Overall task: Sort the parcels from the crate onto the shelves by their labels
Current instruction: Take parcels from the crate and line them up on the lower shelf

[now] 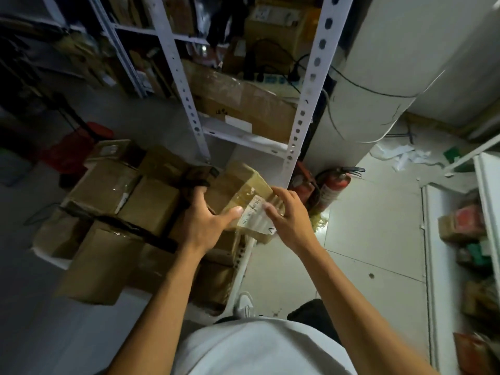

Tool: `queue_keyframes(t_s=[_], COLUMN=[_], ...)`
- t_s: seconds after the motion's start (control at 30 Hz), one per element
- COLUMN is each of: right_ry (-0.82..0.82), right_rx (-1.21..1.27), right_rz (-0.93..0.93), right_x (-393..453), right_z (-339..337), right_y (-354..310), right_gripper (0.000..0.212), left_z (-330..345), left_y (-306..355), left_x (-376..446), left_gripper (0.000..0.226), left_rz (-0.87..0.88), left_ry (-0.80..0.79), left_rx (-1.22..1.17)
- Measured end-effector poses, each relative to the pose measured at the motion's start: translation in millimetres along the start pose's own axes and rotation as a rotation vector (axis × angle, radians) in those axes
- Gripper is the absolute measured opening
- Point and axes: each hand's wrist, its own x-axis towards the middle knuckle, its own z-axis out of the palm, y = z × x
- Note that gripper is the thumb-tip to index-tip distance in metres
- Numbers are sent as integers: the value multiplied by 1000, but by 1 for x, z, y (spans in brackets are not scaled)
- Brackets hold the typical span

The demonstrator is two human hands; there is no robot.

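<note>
A brown cardboard parcel [240, 185] with a white barcode label [253, 212] is held up at the centre. My left hand [205, 220] grips its left side, thumb against the label edge. My right hand [286, 212] holds its right side, fingers curled over the label. Below and to the left, a white crate [51, 257] holds several more taped brown parcels [151, 204]. The white metal shelf rack [303, 104] stands just behind the held parcel, a large carton [243, 104] on its lower shelf.
Two red fire extinguishers [332, 188] lie on the tiled floor right of the rack's post. A big white cylinder [378, 77] stands at the right. Another white shelf unit [487, 226] with small goods is at the far right. Red baskets [81, 147] sit at the left.
</note>
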Motion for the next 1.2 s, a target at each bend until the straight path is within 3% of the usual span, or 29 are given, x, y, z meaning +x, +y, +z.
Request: queue_keyframes(t_s=[0.1, 0.17, 0.27, 0.37, 0.47, 0.77, 0.93, 1.07, 1.13, 1.2], right_ry=[148, 246, 214, 173, 270, 403, 387, 526, 633, 782], right_rx=[15, 162, 564, 936, 1072, 910, 793, 824, 894, 985], right_rz=[254, 369, 504, 505, 464, 360, 327, 341, 348, 370], right_x=[-15, -25, -44, -56, -61, -92, -121, -152, -167, -178], right_z=[-5, -14, -30, -43, -56, -146, -210, -260, -280, -297], right_y=[28, 44, 51, 56, 66, 103, 130, 159, 176, 188], right_gripper=[66, 78, 48, 44, 54, 59, 75, 73, 62, 60], left_z=[7, 17, 40, 59, 76, 132, 182, 246, 290, 341], left_y=[-5, -4, -3, -3, 3, 45, 90, 139, 156, 167], left_x=[-12, -19, -28, -29, -32, -27, -13, -15, -24, -42], left_gripper=[68, 48, 35, 42, 50, 74, 72, 77, 70, 63], left_rz=[-69, -86, -235, -271, -177, -234, -157, -57, -51, -48], left_ry=[-37, -90, -183, -329, -472, -810, -1001, -1194, -1179, -1046], left_rx=[-214, -393, -646, -614, -432, -400, -306, -143, -181, -263])
